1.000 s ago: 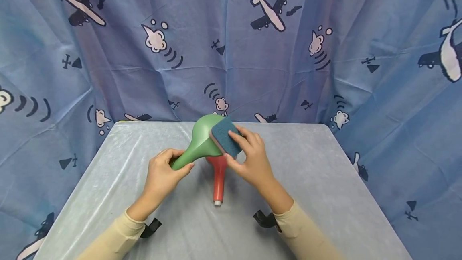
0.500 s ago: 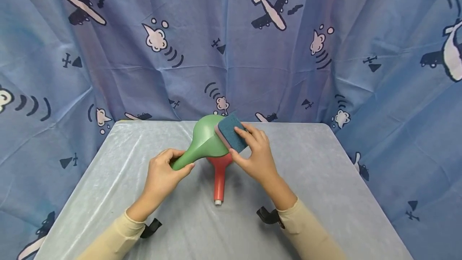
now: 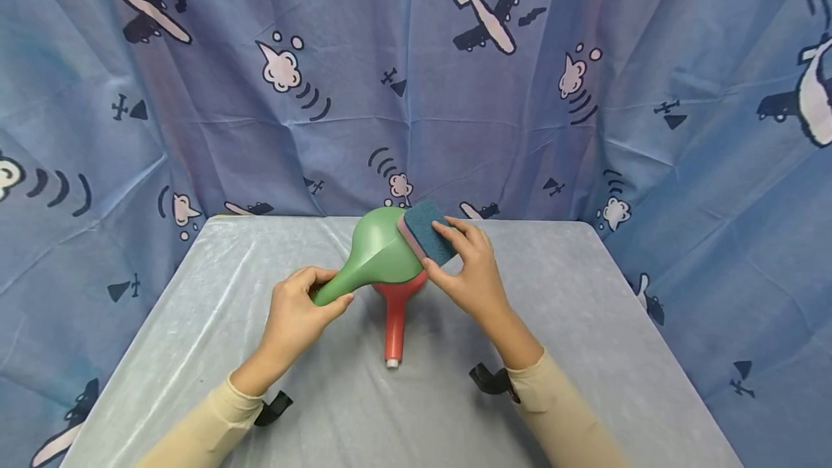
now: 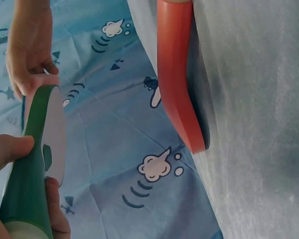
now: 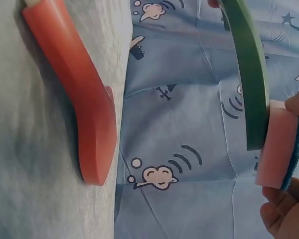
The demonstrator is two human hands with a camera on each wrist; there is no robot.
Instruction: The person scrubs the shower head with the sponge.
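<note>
Centrally, my left hand [image 3: 295,309] grips the green shower head [image 3: 380,251] by its handle; my right hand [image 3: 474,273] pinches a sponge [image 3: 427,231], pink side touching it; below it, a red shower head [image 3: 394,320] lies on the table [image 3: 552,295].

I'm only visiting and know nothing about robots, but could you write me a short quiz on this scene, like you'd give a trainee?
1. Which hand holds the green shower head?
2. True or false: the red shower head lies on the table.
3. Fill the gap: the ____ side of the sponge faces the green shower head.

Key:
1. The left hand.
2. True.
3. Pink.
</note>
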